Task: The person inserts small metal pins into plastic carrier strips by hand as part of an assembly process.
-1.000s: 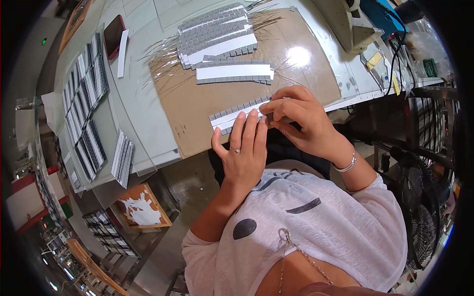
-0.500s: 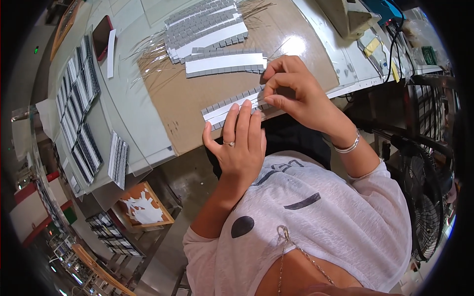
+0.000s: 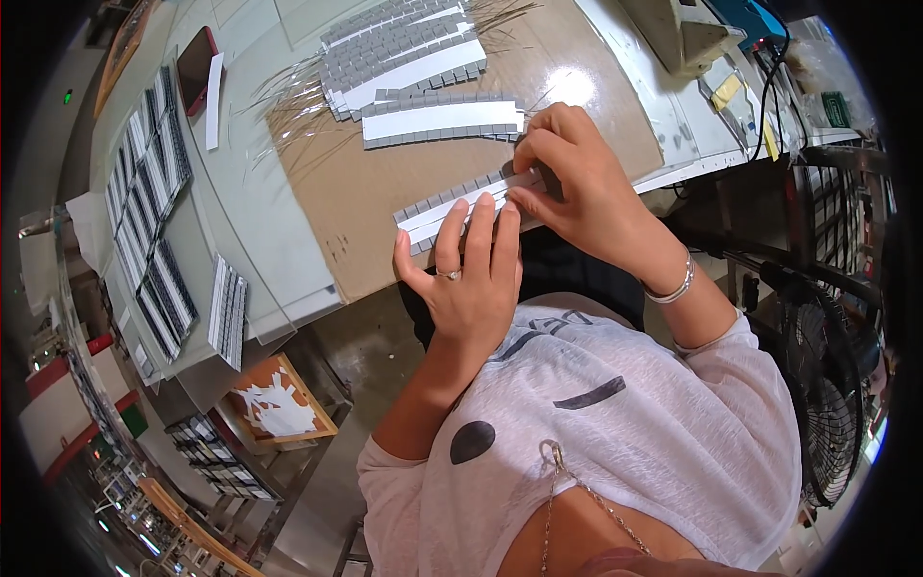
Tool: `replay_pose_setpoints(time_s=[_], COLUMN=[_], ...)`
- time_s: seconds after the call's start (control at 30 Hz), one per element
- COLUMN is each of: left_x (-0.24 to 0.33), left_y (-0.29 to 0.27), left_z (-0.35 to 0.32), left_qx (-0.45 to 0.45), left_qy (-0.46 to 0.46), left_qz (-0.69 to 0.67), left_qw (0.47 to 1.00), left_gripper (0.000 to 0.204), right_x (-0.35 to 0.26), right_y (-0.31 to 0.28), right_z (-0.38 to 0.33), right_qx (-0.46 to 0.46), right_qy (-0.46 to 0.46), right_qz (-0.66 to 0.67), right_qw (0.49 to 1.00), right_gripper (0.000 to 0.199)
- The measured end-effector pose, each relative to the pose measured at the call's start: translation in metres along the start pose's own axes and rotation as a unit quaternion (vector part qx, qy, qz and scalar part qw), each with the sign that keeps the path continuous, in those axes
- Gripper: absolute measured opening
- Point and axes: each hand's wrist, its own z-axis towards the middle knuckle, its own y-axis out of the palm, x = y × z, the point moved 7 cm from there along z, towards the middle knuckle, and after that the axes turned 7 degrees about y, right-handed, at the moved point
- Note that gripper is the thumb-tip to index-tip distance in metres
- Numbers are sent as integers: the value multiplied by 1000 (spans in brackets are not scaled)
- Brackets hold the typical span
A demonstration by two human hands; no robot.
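Observation:
A narrow white strip point(image 3: 423, 224) edged with small grey tabs lies near the front of a brown board point(image 3: 351, 207). My left hand point(image 3: 471, 264) rests on it, fingers spread and tips pressed onto the white face. At the right end, my right hand point(image 3: 591, 192) is closed, its thumb at the near edge and fingers at the far edge of the strip. The curled fingers partly cover that end. Just beyond lies another grey-edged white strip point(image 3: 437, 119), with a stack of similar strips point(image 3: 404, 58) behind it, thin wires sticking out at both sides.
Bundled black-and-white strips point(image 3: 149, 212) lie on the left of the table, with a smaller bundle point(image 3: 228, 313) nearer. A red-edged phone point(image 3: 197, 72) and a white paper strip point(image 3: 215, 101) are at far left. A beige machine point(image 3: 678, 38) stands far right; a black fan point(image 3: 827, 394) is at right.
My right hand has come down and closed at the strip's right end, its fingers lower and less raised than before. My left hand stays almost in place, shifting very slightly right.

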Motion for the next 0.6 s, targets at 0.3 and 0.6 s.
replay_pose_setpoints(time_s=[0.3, 0.6], left_x=[-8, -14], left_y=[-14, -57], left_z=[-2, -8], left_qx=[142, 177], left_qy=[88, 153], left_qz=[-31, -69], left_qw=[985, 970], left_gripper=[6, 10], right_x=[-26, -40], right_y=[-15, 36], right_z=[13, 59], right_qx=[26, 1], right_qy=[-10, -140], right_qz=[4, -255], right_qw=[1000, 957], right_gripper=[21, 34])
